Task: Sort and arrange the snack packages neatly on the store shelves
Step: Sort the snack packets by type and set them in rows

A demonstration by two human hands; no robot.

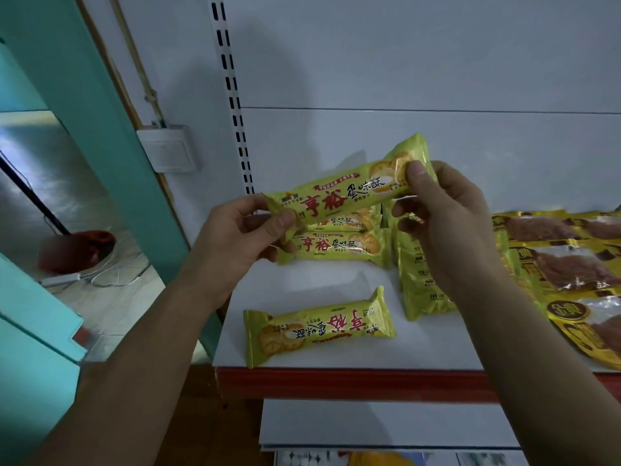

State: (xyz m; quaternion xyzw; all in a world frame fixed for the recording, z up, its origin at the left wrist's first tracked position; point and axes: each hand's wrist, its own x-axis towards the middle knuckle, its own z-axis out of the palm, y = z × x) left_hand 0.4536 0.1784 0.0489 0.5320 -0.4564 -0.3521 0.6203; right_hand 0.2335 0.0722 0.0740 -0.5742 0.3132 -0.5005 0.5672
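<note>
Two hands hold a yellow-green plastic biscuit packet (346,193) above a white store shelf with a red front edge (336,284).

The left hand (232,237) pinches one end and the right hand (443,213) the other, thumbs on top; red print reads "亨裕". More such packets (319,327) lie below, gold packs of dried meat (564,260) to the right, a teal wall (100,105) to the left.

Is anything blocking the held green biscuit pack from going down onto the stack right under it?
Nothing visible. The held pack, gripped at its ends by the left hand and right hand, hangs directly above the stacked packs with only air between.
</note>
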